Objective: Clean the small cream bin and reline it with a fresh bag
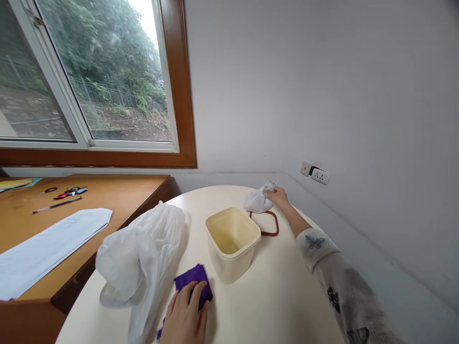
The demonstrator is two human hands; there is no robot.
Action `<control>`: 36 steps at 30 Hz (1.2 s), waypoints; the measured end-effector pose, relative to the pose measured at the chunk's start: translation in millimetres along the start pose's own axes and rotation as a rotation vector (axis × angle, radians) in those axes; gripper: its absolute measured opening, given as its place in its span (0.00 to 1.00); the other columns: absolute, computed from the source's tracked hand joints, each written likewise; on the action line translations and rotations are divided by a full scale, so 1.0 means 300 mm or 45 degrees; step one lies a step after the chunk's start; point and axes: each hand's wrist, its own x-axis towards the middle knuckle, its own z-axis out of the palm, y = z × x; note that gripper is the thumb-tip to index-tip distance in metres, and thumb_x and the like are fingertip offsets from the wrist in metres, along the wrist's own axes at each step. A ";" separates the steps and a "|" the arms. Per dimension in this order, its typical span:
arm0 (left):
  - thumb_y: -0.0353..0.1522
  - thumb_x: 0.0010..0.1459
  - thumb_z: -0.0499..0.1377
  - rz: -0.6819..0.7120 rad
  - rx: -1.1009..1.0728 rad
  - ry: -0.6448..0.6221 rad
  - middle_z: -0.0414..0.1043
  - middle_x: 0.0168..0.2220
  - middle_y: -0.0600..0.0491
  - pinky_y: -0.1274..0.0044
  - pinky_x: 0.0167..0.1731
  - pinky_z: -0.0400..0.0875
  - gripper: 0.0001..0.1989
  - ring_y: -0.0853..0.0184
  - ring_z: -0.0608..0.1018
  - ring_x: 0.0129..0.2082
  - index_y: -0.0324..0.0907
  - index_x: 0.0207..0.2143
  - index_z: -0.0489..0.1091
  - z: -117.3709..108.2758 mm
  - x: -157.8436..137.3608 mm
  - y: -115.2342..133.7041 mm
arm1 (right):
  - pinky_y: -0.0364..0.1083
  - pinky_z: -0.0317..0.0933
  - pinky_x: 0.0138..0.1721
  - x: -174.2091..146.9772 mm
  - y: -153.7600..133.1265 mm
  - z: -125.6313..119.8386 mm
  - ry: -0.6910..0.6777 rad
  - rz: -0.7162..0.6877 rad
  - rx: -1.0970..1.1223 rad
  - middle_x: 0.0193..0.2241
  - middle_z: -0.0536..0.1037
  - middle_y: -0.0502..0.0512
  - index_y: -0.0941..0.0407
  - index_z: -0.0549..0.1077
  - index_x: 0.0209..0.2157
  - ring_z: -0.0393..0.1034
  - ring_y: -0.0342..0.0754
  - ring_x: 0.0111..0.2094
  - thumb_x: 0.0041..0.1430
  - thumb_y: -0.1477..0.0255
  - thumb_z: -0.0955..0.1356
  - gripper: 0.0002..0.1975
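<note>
Now your right hand pinches a small white bag, while your left hand lies open atop the purple cloth.

Soft daylight from the window leaves faint shadows (edges look stretched).

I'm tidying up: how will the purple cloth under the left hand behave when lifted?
The purple cloth will probably flop, since it looks like soft fabric. It's likely light, lying thin and low beside the cream tub; that flat shape also makes rolling unlikely.
</note>
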 end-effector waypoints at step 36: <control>0.41 0.44 0.63 0.075 -0.950 0.200 0.38 0.62 0.44 0.59 0.53 0.54 0.50 0.53 0.54 0.59 0.53 0.60 0.32 -0.195 0.101 0.029 | 0.45 0.58 0.37 -1.092 -0.168 0.092 -1.149 -0.453 -0.304 0.32 0.73 0.52 0.57 0.70 0.34 0.65 0.46 0.34 0.55 0.76 0.60 0.08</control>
